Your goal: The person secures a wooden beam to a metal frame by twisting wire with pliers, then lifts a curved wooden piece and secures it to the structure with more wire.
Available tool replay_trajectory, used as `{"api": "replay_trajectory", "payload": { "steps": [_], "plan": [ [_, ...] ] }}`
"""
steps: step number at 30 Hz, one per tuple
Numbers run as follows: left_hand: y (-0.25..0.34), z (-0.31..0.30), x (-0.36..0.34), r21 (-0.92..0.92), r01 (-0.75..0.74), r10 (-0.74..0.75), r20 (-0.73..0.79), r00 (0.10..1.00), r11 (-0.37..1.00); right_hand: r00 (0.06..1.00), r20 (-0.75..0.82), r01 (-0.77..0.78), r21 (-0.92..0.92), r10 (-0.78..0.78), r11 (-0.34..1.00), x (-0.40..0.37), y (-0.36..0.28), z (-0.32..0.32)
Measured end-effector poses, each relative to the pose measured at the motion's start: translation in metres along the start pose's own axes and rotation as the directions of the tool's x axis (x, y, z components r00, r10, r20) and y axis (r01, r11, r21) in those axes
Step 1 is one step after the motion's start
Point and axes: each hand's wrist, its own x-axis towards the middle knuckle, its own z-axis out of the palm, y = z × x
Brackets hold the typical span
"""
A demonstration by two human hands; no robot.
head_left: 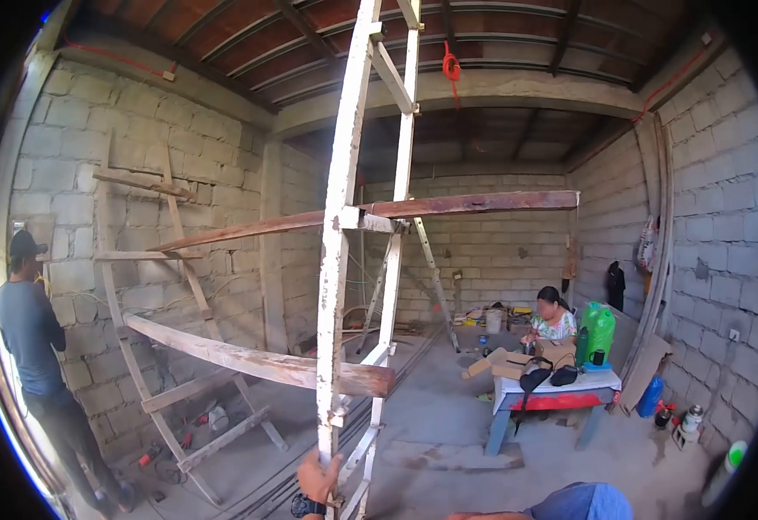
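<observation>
My left hand [316, 477], with a dark watch at its wrist, is closed on the lower part of a white, paint-chipped wooden frame [332, 286] that rises upright through the centre. A thick wooden plank [257, 360] passes across this frame low down, and a longer reddish plank [483, 203] crosses higher up. Both planks reach left to a second, bare wooden frame [127, 347] near the block wall. My right hand does not show. A blue-grey cloth sleeve [582, 501] with a strip of skin beside it is at the bottom edge; whose it is, I cannot tell.
One person [32, 338] stands at the far left; another person [556, 321] sits behind a low table [556, 401] bearing a green bag [598, 328] and black items. Beyond is a stepladder [435, 282]. Long bars [288, 459] and power tools [149, 455] lie on the floor.
</observation>
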Motion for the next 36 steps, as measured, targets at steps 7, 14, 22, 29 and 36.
{"api": "replay_trajectory", "payload": {
  "steps": [7,14,22,29,36],
  "plan": [
    [-0.006,-0.012,0.009,0.024,-0.044,0.04,0.15,0.988,0.999,0.996,-0.065,-0.055,0.024,0.057,0.998,-0.023,-0.022,0.024],
    [-0.006,-0.014,0.01,-0.008,-0.118,0.118,0.137,0.984,0.993,0.994,-0.086,-0.071,0.029,0.073,0.997,-0.038,-0.024,0.038],
    [-0.007,-0.014,0.011,0.036,-0.102,0.094,0.169,0.981,0.994,0.992,-0.097,-0.075,0.022,0.076,0.997,-0.048,-0.022,0.046],
    [0.006,-0.039,0.016,-0.093,-0.089,0.115,0.33,0.937,0.992,0.997,-0.009,-0.071,-0.073,0.071,0.995,-0.052,-0.006,0.073],
    [-0.092,-0.098,-0.097,0.05,0.388,-0.386,0.275,0.881,0.921,0.979,-0.005,-0.2,0.154,0.203,0.968,-0.047,-0.011,0.093]
  ]
}}
